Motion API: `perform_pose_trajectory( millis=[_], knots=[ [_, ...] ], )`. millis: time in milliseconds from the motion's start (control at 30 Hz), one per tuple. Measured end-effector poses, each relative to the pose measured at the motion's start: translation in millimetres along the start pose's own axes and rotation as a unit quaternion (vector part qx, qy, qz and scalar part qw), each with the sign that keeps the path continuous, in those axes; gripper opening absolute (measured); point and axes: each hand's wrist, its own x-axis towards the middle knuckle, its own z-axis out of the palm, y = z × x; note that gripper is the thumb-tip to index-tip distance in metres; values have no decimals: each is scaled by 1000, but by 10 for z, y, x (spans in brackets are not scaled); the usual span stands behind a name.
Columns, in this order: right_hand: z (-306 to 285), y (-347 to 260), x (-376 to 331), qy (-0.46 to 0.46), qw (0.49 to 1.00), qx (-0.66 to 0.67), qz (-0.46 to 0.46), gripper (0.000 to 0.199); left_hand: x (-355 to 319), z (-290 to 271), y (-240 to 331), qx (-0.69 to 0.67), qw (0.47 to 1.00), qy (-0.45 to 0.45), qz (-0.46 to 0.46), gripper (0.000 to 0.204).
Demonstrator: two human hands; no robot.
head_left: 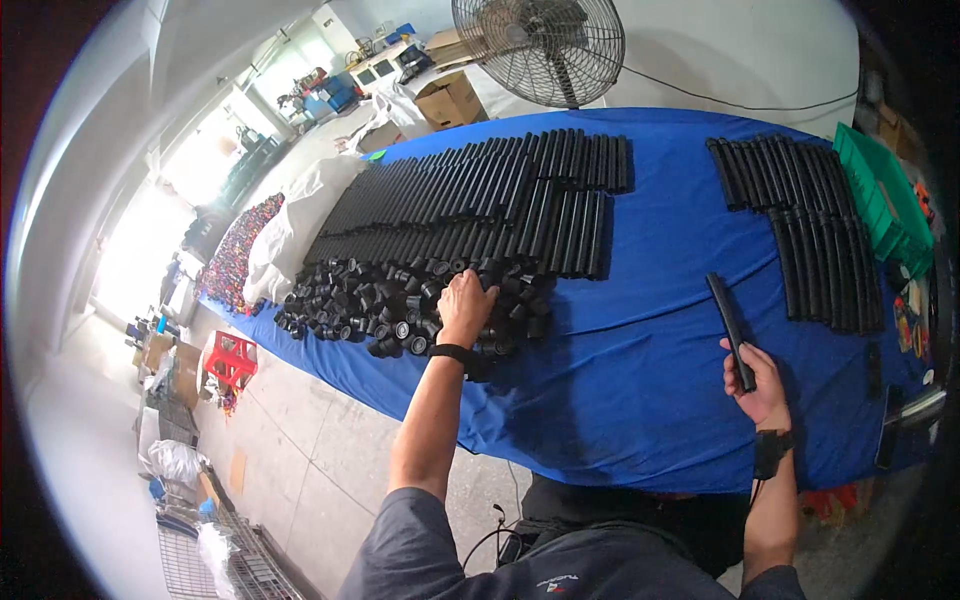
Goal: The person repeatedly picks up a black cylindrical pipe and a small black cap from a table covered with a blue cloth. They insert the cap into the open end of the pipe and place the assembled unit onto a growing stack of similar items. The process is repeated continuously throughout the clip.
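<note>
My left hand [465, 308] is at the pile of black plastic caps [400, 330], on the side towards the rows of tubes. Its thumb stands apart from the bent fingers, and the fingertips are partly hidden; I see no cap held in it. My right hand [764, 388] is closed round the lower end of a black tube [727, 312], which slants up and to the left above the blue cloth. Behind the caps lie long rows of similar black tubes [430, 190]. More black tubes [815, 220] lie in two rows at the right.
A blue cloth [640, 400] covers the table. At the right edge stands a green plastic bin [882, 200]. A white sheet [300, 220] lies beside small multicoloured pieces [238, 245] at the left. Behind the table are a fan [540, 45] and a cardboard box [450, 100]. A red stool [232, 358] stands on the floor.
</note>
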Motion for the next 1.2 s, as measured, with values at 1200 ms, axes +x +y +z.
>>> perform_pose_trajectory(
  millis=[1200],
  knots=[
    [539, 66, -550, 97, 830, -532, -133, 52, -777, 622, 2228, -765, 107, -621, 129, 56]
  ],
)
